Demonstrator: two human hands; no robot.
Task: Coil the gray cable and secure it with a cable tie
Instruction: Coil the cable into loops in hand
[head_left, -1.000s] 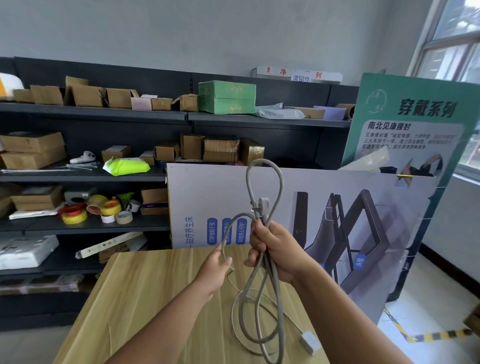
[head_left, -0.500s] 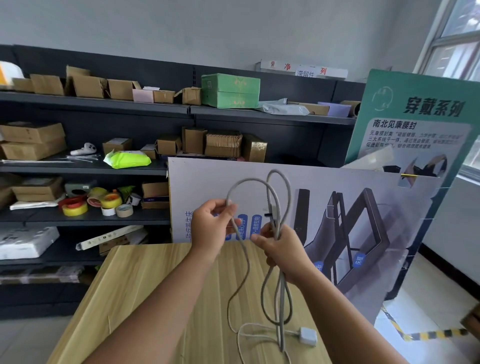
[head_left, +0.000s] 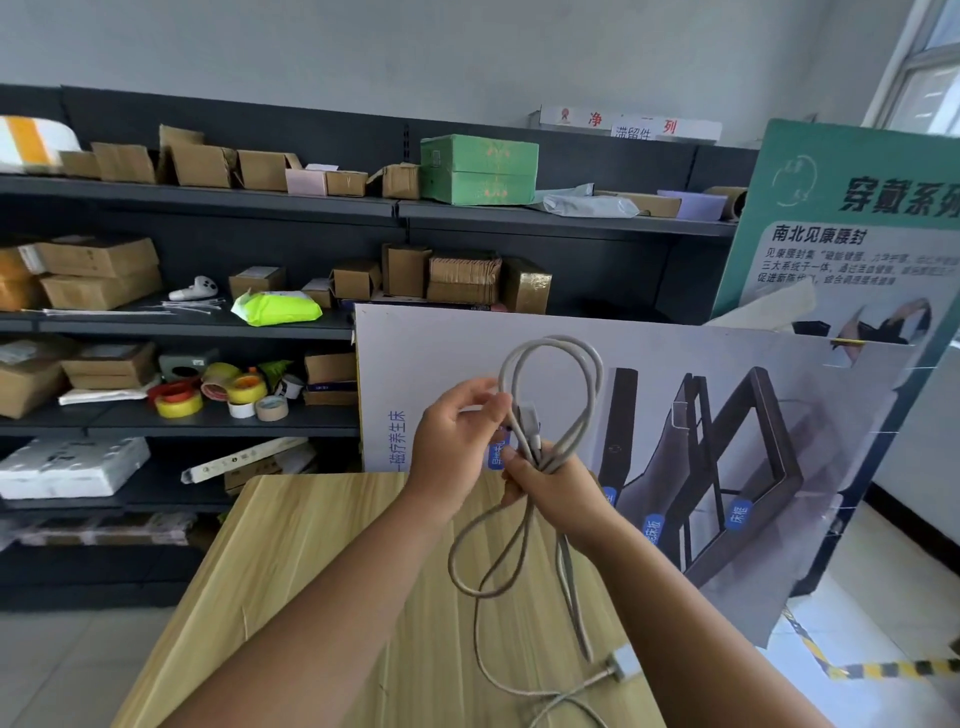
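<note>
The gray cable (head_left: 589, 374) forms two loops that rise above my hands over the wooden table (head_left: 291, 561). My right hand (head_left: 558, 491) grips the gathered strands where they cross, with one gray connector (head_left: 529, 418) sticking up beside the thumb. My left hand (head_left: 457, 441) pinches a strand of the upper loop at its left side, close against the right hand. Below, more loops hang down and the loose end trails to a white connector (head_left: 623, 662) lying on the table. No cable tie shows in my hands or on the table.
A printed board (head_left: 675, 415) leans behind the table's far edge, with a green poster (head_left: 852, 228) to the right. Dark shelves (head_left: 208, 327) at the left hold cardboard boxes, tape rolls (head_left: 228, 395) and thin white ties (head_left: 192, 306). Striped floor tape (head_left: 883, 667) marks the right.
My left hand carried a strand up and across to the right hand, adding a second loop on top. The hanging part has shortened and the white connector slid nearer.
</note>
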